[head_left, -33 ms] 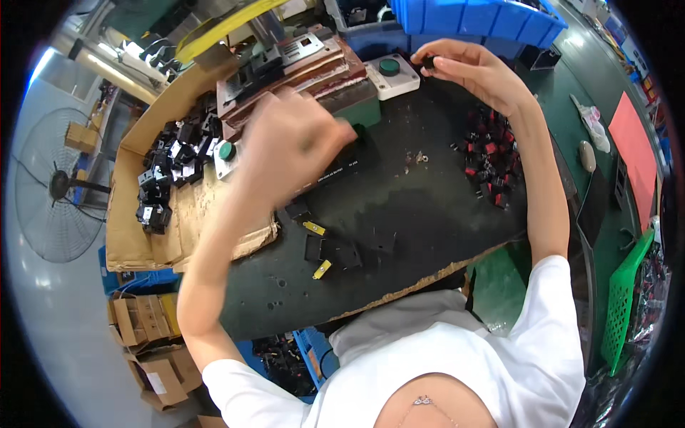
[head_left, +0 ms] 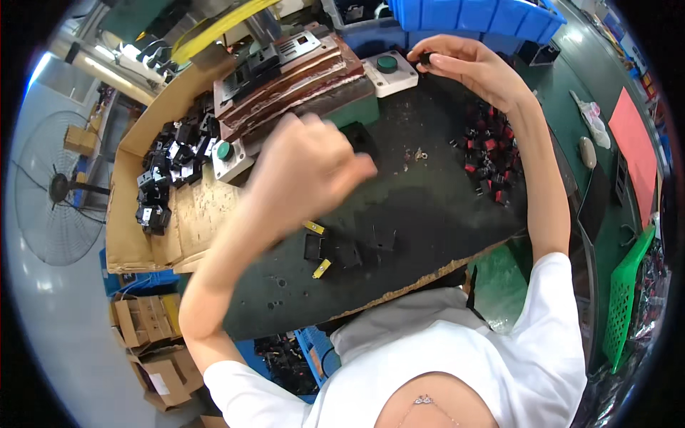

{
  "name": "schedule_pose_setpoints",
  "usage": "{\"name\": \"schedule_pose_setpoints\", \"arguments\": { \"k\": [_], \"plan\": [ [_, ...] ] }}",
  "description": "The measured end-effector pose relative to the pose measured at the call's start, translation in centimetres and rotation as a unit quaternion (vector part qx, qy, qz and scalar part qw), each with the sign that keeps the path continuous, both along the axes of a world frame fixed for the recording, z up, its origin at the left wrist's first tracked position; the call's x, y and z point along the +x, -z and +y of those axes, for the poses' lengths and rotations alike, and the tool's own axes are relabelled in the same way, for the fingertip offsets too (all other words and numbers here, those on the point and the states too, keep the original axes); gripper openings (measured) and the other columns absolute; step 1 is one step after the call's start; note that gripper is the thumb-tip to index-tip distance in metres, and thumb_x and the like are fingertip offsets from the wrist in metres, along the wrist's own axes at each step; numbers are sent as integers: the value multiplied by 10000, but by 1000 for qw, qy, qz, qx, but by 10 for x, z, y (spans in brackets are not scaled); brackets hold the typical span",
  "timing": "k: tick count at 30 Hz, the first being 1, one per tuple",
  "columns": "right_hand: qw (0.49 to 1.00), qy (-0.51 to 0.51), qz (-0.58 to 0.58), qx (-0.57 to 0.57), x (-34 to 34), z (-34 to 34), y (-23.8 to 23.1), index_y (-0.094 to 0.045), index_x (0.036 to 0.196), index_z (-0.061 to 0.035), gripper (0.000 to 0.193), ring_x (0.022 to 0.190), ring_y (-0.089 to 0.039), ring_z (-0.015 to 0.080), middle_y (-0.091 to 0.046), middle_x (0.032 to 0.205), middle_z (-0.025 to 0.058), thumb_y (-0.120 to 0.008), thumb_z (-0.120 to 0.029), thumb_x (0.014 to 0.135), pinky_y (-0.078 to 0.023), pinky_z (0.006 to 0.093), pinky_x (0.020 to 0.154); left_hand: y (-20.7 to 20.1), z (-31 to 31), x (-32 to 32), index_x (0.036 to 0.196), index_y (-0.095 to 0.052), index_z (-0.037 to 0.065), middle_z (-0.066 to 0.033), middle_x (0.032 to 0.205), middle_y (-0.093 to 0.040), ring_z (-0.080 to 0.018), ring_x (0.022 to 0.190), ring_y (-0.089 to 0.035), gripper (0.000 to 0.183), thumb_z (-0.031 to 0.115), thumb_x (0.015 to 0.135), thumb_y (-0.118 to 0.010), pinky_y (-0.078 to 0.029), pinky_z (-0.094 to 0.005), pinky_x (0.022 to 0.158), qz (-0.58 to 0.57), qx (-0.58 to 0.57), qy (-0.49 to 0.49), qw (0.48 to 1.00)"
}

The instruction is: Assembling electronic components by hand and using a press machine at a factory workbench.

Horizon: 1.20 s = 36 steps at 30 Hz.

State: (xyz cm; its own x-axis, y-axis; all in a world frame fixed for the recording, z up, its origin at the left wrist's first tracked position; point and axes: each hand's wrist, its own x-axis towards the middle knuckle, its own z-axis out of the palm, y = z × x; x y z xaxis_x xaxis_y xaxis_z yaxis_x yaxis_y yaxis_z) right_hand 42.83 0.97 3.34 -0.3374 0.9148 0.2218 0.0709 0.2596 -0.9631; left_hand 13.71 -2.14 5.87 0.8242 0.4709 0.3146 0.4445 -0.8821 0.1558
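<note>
Your right hand (head_left: 484, 70) pinches a small black part (head_left: 426, 58), its long axis hidden, well ahead and rightward of your blurred left hand (head_left: 305, 165) (whose grip I cannot tell).

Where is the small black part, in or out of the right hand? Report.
In: the right hand has the small black part pinched between thumb and fingers.

There are two hands, one left hand (head_left: 307, 167) and one right hand (head_left: 474, 68), and one small black piece (head_left: 426, 58). I count two green push buttons (head_left: 387, 64), two yellow pieces (head_left: 322, 269), one fan (head_left: 58, 187), one pink sheet (head_left: 631, 150) and one green basket (head_left: 619, 314). The black-and-red parts (head_left: 489, 145) overlap too much to count.
</note>
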Motion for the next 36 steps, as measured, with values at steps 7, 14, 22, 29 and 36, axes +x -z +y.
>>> {"name": "schedule_pose_setpoints", "arguments": {
  "k": [7, 14, 22, 29, 36],
  "plan": [
    [997, 61, -36, 23, -12, 5, 9, -592, 1093, -66, 313, 993, -545, 113, -614, 1013, 34, -632, -216, 821, -374, 237, 933, 53, -72, 13, 724, -502, -9, -107, 623, -484, -259, 618, -498, 468, 416, 693, -694, -383, -318, 616, 84, -45, 46, 994],
    [994, 81, -18, 75, -21, 5, 12, -597, 1097, -69, 387, 945, -581, 124, -634, 1000, 50, -691, -245, 766, -396, 257, 924, 44, -68, 10, 900, -508, -19, -141, 774, -519, -297, 706, -521, 351, 209, 709, -695, -411, -343, 672, 59, -124, 22, 990],
    [985, -17, -40, 166, -32, -6, -2, -573, 1018, -74, 309, 895, -548, 76, -602, 978, 15, -671, 9, 736, -435, 216, 821, 8, -10, -31, 970, -568, -8, -88, 1054, -539, -147, 958, -538, 370, -61, 632, -708, -457, -266, 819, -200, -413, 18, 889],
    [955, 30, -151, 254, -71, -24, -19, -540, 857, -17, 232, 699, -555, 94, -592, 788, 20, -678, 32, 677, -468, 218, 687, 2, 29, -84, 1005, -612, -17, -39, 964, -599, -101, 967, -545, 281, -13, 729, -663, -429, -220, 817, -330, -386, -81, 858],
    [956, 44, -171, 235, -86, 22, -36, -472, 771, 18, 203, 791, -601, 108, -617, 854, 83, -669, -21, 751, -491, 257, 719, -14, 60, -96, 1069, -594, -3, 2, 901, -573, -55, 792, -532, 280, 64, 801, -638, -414, -205, 661, -347, -330, -156, 864]
  ]
}}
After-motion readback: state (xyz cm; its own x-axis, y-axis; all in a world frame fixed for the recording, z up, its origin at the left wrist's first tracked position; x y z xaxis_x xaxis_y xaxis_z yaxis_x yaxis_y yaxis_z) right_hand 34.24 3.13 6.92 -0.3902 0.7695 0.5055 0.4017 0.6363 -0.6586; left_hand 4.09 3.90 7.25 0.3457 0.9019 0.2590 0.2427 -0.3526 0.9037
